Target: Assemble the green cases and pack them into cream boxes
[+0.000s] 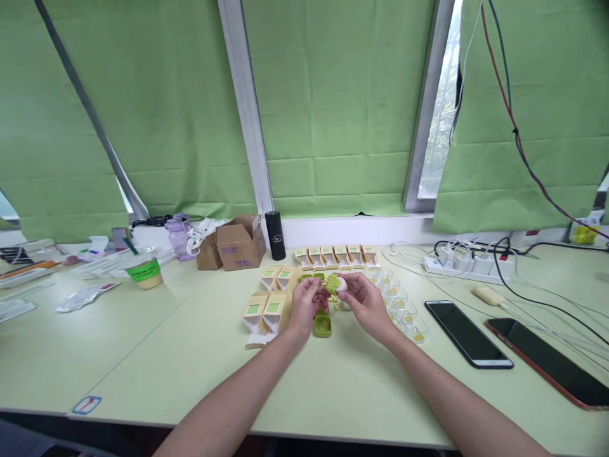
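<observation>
My left hand [304, 307] and my right hand [367, 302] meet over the table, both closed. Between them is a small rounded green-and-white object [335, 284]; its exact kind is not plain. The right fingers and thumb grip its white side, while the left fingertips pinch at its green left end. Just below sits an open green square case [322, 326], with more green pieces [313, 277] partly hidden behind my left hand. Clear plastic packs [403, 303] with yellow bits inside stand right of my right hand. Open small cartons [272, 307] with green labels stand left of my left hand.
A row of small cartons [335, 257] lines the back, near a black bottle [275, 236] and a cardboard box [242, 243]. Two phones [469, 334] lie at right, below a power strip [469, 268] with cables. A drink cup [145, 271] stands at left.
</observation>
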`<state>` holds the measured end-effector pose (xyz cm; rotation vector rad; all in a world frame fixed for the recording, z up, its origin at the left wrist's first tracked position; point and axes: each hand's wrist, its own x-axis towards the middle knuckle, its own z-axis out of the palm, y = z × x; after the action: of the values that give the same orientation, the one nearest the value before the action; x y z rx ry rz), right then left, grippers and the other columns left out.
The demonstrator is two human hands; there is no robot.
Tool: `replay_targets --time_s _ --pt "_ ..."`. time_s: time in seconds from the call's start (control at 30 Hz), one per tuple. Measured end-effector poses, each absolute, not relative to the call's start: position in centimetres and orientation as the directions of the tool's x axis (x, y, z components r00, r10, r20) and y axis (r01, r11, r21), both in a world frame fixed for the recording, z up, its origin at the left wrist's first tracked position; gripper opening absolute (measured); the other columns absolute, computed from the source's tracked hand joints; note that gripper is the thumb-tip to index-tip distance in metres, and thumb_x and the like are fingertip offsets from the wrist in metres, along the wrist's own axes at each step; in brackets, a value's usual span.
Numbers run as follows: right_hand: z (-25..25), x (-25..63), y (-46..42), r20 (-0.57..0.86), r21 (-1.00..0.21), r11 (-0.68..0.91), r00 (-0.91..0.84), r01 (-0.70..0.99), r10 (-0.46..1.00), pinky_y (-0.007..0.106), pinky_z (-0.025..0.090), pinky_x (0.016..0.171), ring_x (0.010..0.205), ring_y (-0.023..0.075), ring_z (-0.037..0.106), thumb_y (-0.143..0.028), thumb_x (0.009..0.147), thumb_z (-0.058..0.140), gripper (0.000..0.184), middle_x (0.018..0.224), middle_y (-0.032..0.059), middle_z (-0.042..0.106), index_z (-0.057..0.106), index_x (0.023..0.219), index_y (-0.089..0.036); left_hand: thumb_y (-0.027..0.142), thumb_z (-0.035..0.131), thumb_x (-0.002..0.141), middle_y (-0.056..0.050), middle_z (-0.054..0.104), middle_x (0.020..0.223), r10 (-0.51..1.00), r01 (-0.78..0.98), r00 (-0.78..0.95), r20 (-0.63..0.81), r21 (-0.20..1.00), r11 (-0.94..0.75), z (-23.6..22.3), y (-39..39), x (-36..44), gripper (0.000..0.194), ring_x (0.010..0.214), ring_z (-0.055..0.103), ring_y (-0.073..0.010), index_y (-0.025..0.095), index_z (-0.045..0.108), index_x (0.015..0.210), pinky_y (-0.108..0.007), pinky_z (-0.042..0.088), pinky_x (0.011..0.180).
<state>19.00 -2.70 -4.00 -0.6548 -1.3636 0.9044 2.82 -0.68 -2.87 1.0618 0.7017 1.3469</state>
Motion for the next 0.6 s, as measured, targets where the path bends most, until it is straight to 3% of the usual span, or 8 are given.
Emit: replay_targets --time_s 0.17,0.43,0.6 --pt "-4.1 19.27 -2.48 0.412 -0.872 0.404 0.03 -0.277 0.91 0.041 0.06 0.093 0.098 0.0232 0.074 -0.051 0.075 0.09 0.043 0.102 0.0051 0.078 0.067 0.101 -0.025 0.051 0.079 0.079 -0.001 0.067 0.072 0.977 -0.386 0.094 0.19 0.912 -0.14 -2.71 -0.72 2.6 0.041 0.052 0.056 -0.0111 0.018 0.059 0.092 -0.023 0.043 0.049" --pt "-4.08 19.4 -2.5 0.303 -0.853 0.244 -0.056 -0.461 0.951 0.043 0.063 0.079 0.086 0.0252 0.076 -0.054 0.073 0.091 0.046 0.091 0.0032 0.078 0.066 0.097 -0.025 0.045 0.078 0.08 -0.002 0.067 0.075 0.969 -0.337 0.043 0.242 0.917 -0.214 -2.57 -0.58 2.5 0.034 0.059 0.058 -0.0123 0.019 0.06 0.09 -0.024 0.045 0.056" --pt "-3.94 19.47 -2.52 0.244 -0.857 0.171 -0.09 -0.487 0.966 0.043 0.063 0.076 0.086 0.0272 0.077 -0.055 0.07 0.092 0.047 0.088 0.0035 0.077 0.066 0.095 -0.025 0.044 0.079 0.08 -0.003 0.069 0.078 0.96 -0.292 0.016 0.28 0.919 -0.264 -2.67 -0.49 2.52 0.032 0.064 0.06 -0.0133 0.019 0.062 0.088 -0.024 0.046 0.059"
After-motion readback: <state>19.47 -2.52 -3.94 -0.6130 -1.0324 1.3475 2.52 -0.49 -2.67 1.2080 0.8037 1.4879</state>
